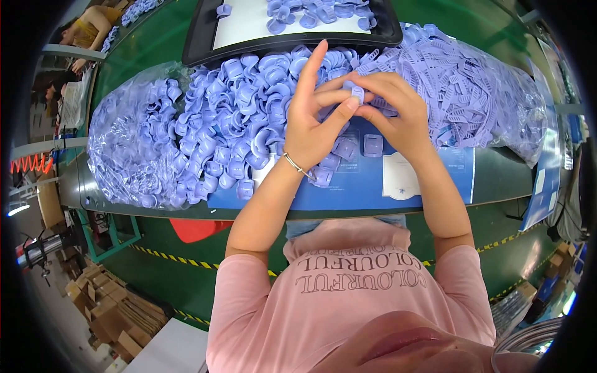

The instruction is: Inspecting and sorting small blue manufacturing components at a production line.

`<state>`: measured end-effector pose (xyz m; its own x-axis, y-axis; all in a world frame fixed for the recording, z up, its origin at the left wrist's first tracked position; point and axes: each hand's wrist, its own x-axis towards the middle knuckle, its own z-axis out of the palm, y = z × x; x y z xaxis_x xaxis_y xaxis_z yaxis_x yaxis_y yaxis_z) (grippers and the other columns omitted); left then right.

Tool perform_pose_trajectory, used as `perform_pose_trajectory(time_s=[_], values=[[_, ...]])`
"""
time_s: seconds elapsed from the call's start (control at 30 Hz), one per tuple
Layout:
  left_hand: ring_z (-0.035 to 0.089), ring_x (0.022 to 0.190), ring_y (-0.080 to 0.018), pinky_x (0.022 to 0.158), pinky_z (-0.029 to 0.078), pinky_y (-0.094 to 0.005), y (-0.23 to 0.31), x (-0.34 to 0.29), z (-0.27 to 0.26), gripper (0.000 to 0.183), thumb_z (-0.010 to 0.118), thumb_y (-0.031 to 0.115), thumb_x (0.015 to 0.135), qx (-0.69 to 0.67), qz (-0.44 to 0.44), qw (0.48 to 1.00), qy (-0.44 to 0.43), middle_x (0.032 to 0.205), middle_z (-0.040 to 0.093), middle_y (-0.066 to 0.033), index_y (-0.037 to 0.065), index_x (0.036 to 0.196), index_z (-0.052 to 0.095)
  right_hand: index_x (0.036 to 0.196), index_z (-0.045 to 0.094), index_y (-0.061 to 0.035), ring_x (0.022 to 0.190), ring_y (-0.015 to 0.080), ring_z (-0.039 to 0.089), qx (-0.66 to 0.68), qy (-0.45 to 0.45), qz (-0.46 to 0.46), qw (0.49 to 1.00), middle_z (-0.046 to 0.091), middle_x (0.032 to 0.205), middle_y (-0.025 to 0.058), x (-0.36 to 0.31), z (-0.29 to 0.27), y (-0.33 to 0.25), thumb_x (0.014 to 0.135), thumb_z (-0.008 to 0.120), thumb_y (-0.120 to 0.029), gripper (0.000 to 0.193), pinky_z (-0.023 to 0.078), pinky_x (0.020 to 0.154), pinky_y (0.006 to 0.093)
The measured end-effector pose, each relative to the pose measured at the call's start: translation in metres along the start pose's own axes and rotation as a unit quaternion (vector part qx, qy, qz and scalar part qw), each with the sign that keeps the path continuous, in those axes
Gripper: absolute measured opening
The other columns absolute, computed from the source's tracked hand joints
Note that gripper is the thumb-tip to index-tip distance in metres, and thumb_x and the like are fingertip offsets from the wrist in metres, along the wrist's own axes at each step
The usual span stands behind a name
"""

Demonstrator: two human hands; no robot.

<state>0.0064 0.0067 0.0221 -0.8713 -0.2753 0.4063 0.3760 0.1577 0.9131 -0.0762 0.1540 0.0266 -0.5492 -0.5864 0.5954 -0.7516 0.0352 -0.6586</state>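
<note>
In the centre of the frame, the 2 hands meet at a small lavender piece (357, 92), gripped between them just above the middle. The left hand (309, 121) pinches it with the thumb across its face, while its index finger points up toward the top of the frame. The right hand (401, 115) has its thumb and fingertips closed on the piece from the other side. A thin bracelet (297, 166) circles the left wrist.

Left of centre, a heap of curved lavender parts (233, 105) spreads over the counter (497, 180), some inside a clear plastic bag (124, 127) at the left. Right of centre lies a heap of slotted lavender strips (448, 81), reaching into another clear bag (528, 121). Below the hands, several loose parts, including a squarish part (373, 145), rest on a blue sheet (367, 186) with a white panel (398, 177).

At the top centre, a black tray (388, 25) with a white liner (242, 28) holds more curved parts. At the upper left, a co-worker (96, 28) in a yellow top sits by further parts. A red stool (198, 229) shows below the counter, and cardboard boxes (112, 311) stand at the lower left.
</note>
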Motion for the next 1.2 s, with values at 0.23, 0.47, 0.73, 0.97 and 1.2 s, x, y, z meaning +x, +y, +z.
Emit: perform_pose_trajectory(time_s=[0.23, 0.47, 0.73, 0.97, 1.2], values=[[0.058, 0.115, -0.0276, 0.109, 0.024, -0.0480, 0.010, -0.002, -0.003, 0.032, 0.065, 0.009, 0.085, 0.086, 0.030, 0.996, -0.017, 0.142, 0.040, -0.0134, 0.001, 0.116, 0.059, 0.107, 0.066, -0.0044, 0.080, 0.0183, 0.062, 0.042, -0.029, 0.003, 0.999, 0.066, 0.103, 0.0093, 0.001, -0.006, -0.004, 0.069, 0.074, 0.001, 0.039, 0.050, 0.072, 0.0272], [0.058, 0.114, -0.0302, 0.100, 0.040, -0.0399, 0.000, -0.004, -0.002, 0.015, 0.067, 0.005, 0.082, 0.164, 0.065, 0.984, -0.003, 0.146, 0.027, -0.0164, 0.003, 0.097, 0.063, 0.101, 0.068, -0.0005, 0.088, 0.0193, 0.063, 0.078, -0.047, 0.074, 0.993, 0.067, 0.098, 0.0112, 0.003, -0.011, 0.000, 0.077, 0.069, 0.000, 0.024, 0.048, 0.077, 0.0260], [0.058, 0.114, -0.0234, 0.109, 0.007, -0.0547, -0.003, -0.003, -0.001, 0.041, 0.065, 0.013, 0.083, 0.195, 0.104, 0.975, -0.036, 0.132, 0.053, -0.0059, 0.005, 0.121, 0.050, 0.102, 0.068, 0.0005, 0.088, 0.0167, 0.061, 0.209, -0.071, 0.163, 0.962, 0.066, 0.097, 0.0107, -0.001, -0.017, 0.011, 0.083, 0.065, 0.000, 0.019, 0.048, 0.076, 0.0254], [0.057, 0.116, -0.0254, 0.110, 0.012, -0.0518, -0.001, -0.001, 0.000, 0.015, 0.063, 0.016, 0.087, 0.059, 0.014, 0.998, 0.028, 0.149, 0.029, -0.0091, 0.003, 0.090, 0.070, 0.107, 0.065, -0.0012, 0.079, 0.0149, 0.061, 0.096, 0.004, 0.034, 0.995, 0.065, 0.096, 0.0077, 0.003, 0.000, -0.011, 0.073, 0.074, -0.004, 0.035, 0.049, 0.074, 0.0268], [0.050, 0.123, -0.0275, 0.112, 0.009, -0.0490, -0.002, -0.002, -0.002, 0.063, 0.061, 0.015, 0.088, -0.094, -0.093, 0.991, -0.007, 0.106, 0.067, -0.0097, -0.001, 0.139, 0.027, 0.108, 0.066, -0.0054, 0.081, 0.0200, 0.062, 0.029, -0.014, 0.042, 0.999, 0.065, 0.098, 0.0081, -0.001, 0.001, 0.007, 0.067, 0.077, -0.001, 0.043, 0.051, 0.072, 0.0287]])
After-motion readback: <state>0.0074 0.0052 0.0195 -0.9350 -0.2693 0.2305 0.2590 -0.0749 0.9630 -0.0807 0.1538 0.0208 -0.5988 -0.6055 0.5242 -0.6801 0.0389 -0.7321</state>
